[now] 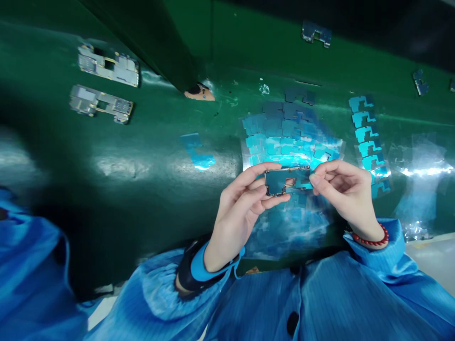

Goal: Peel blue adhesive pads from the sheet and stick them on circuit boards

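Holding a small circuit board (275, 181) by its edges, left hand (236, 206) has fingers curled round it; right hand (343, 189) pinches a teal film (303, 185) at the board's right end. Just beyond the hands, blue film pieces (273, 127) overlap on the green surface (159, 128). Right of right hand: film column (363, 135); far left of left hand: two pale boards (126, 71).

Table top is green, shiny (156, 118). Left side has two circuit boards, the back one (124, 70) just behind the front one (83, 97). Middle: overlapping blue sticker sheets (273, 147), lone blue sticker (195, 150) to their left. Right: sticker strip (363, 135) in a column, clear plastic film (423, 158) beside it. Far back: small dark board (323, 35).
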Available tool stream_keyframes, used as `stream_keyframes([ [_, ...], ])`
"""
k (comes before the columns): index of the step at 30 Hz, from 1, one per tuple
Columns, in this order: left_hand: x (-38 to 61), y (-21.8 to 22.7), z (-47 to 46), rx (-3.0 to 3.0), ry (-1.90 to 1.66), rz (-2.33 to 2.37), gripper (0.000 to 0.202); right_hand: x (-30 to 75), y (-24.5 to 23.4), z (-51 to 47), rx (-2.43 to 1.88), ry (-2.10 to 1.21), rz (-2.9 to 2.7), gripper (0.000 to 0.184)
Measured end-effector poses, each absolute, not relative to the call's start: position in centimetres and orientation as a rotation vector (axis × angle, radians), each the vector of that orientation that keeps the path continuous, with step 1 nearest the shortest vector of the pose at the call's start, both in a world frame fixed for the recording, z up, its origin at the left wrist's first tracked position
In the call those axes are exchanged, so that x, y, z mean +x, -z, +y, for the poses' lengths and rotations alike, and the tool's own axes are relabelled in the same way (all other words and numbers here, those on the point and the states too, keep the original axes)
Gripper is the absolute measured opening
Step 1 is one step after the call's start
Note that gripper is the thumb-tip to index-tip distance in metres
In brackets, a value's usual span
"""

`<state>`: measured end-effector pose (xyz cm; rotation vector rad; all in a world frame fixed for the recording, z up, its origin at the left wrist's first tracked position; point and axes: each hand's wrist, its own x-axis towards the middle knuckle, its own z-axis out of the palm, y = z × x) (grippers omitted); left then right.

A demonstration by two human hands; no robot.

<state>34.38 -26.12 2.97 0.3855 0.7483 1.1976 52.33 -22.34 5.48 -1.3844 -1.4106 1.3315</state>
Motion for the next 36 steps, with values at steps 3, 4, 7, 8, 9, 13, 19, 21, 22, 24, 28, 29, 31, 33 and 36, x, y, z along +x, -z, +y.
stream_keyframes([
  [3, 34.3, -3.0, -26.1, 0.377, -1.201, 0.759, 0.029, 52.3, -5.5, -22.3, -1.390, -1.330, -1.415, 0.014],
  [4, 34.3, -2.9, -26.1, 0.376, -1.201, 0.760, 0.029, 52.3, -5.5, -22.3, -1.391, -1.328, -1.416, 0.014],
  [7, 34.3, -2.8, -26.2, 0.378, -1.202, 0.760, 0.029, 52.3, -5.5, -22.2, -1.390, -1.322, -1.423, 0.013],
  [8, 34.3, -2.8, -26.2, 0.378, -1.202, 0.760, 0.029, 52.3, -5.4, -22.3, -1.393, -1.323, -1.424, 0.013],
  [9, 34.3, -2.8, -26.2, 0.377, -1.202, 0.761, 0.029, 52.3, -5.4, -22.3, -1.395, -1.323, -1.426, 0.013],
  [13, 34.4, -2.9, -26.1, 0.362, -1.204, 0.777, 0.027, 52.5, -5.3, -22.3, -1.405, -1.311, -1.438, 0.012],
  [19, 34.5, -3.0, -26.1, 0.372, -1.201, 0.816, 0.023, 52.4, -5.5, -22.4, -1.442, -1.283, -1.459, 0.011],
  [21, 34.4, -3.1, -26.1, 0.382, -1.190, 0.844, 0.022, 52.4, -5.5, -22.4, -1.451, -1.283, -1.462, 0.010],
  [22, 34.4, -3.1, -26.0, 0.385, -1.184, 0.858, 0.022, 52.4, -5.5, -22.4, -1.455, -1.283, -1.461, 0.010],
  [24, 34.4, -3.1, -26.0, 0.391, -1.173, 0.881, 0.021, 52.4, -5.5, -22.4, -1.463, -1.279, -1.458, 0.010],
  [28, 34.4, -3.2, -26.0, 0.411, -1.148, 0.916, 0.023, 52.5, -5.5, -22.4, -1.466, -1.274, -1.457, 0.008],
  [29, 34.4, -3.2, -26.0, 0.417, -1.143, 0.925, 0.023, 52.5, -5.5, -22.4, -1.458, -1.277, -1.457, 0.008],
  [31, 34.4, -3.4, -26.0, 0.425, -1.130, 0.949, 0.023, 52.4, -5.5, -22.4, -1.443, -1.288, -1.453, 0.007],
  [33, 34.4, -3.6, -26.0, 0.430, -1.115, 0.974, 0.023, 52.4, -5.5, -22.4, -1.432, -1.304, -1.447, 0.007],
  [36, 34.4, -3.8, -26.0, 0.433, -1.098, 0.984, 0.024, 52.3, -5.5, -22.3, -1.415, -1.316, -1.448, 0.007],
])
